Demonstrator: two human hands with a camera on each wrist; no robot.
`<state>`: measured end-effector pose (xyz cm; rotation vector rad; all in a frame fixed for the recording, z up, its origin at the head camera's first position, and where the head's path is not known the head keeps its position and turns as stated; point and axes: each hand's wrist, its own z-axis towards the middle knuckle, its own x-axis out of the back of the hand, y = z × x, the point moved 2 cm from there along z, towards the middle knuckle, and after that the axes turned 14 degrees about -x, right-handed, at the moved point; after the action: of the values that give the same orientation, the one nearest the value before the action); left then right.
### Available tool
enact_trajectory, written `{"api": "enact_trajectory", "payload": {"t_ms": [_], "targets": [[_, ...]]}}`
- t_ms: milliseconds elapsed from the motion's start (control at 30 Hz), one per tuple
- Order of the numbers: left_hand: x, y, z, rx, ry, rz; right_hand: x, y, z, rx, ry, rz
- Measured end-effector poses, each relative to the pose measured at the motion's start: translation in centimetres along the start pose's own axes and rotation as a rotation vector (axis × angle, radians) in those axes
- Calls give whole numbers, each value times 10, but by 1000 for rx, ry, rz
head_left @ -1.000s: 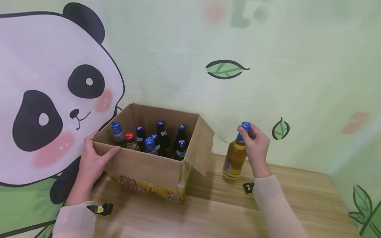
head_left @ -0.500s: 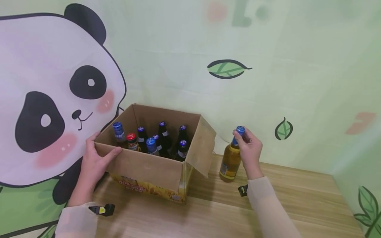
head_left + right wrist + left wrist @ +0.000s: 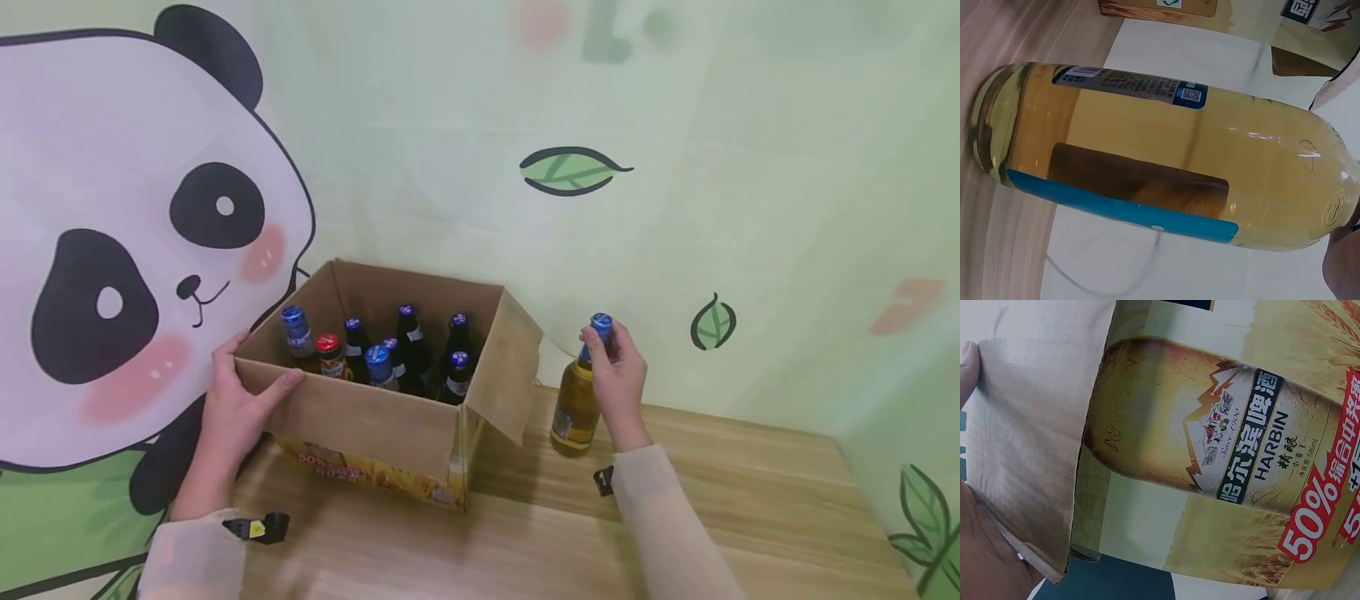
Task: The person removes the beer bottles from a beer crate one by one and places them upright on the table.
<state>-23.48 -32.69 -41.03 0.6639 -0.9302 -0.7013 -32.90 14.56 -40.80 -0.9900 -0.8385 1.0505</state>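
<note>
At the left, an opened cardboard beer box (image 3: 360, 408) holds several bottles, mostly dark with blue caps. Two have blue foil tops, and a red-capped one (image 3: 330, 354) sits near the front. My left hand (image 3: 236, 417) grips the box's front left corner, thumb over the front flap. The left wrist view shows that flap (image 3: 1029, 437) and the printed side. To the right of the box, my right hand (image 3: 622, 375) holds a clear beer bottle (image 3: 576, 408) of amber liquid by its blue foil neck. It is nearly upright, its base at the table surface; whether it touches I cannot tell.
Box and bottle are on a wood-grain table (image 3: 555, 542). A side flap (image 3: 506, 367) juts from the box toward the bottle. Close behind is a backdrop (image 3: 450, 208) printed with a panda and leaves. A thin cord (image 3: 1110, 292) shows behind the bottle.
My right hand has moved the bottle slightly left, toward the box. My left hand and the box keep their places; the head view shifts a little.
</note>
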Motion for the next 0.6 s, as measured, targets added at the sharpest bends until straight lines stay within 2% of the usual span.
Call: {"api": "enact_trajectory", "payload": {"t_ms": [400,600], "targets": [[-1,0,0,2,-4,1,3,-1,-3,-12,2,2],[-1,2,-1,-5,7,-3,6,-1,-4,-26,-26,22]]}}
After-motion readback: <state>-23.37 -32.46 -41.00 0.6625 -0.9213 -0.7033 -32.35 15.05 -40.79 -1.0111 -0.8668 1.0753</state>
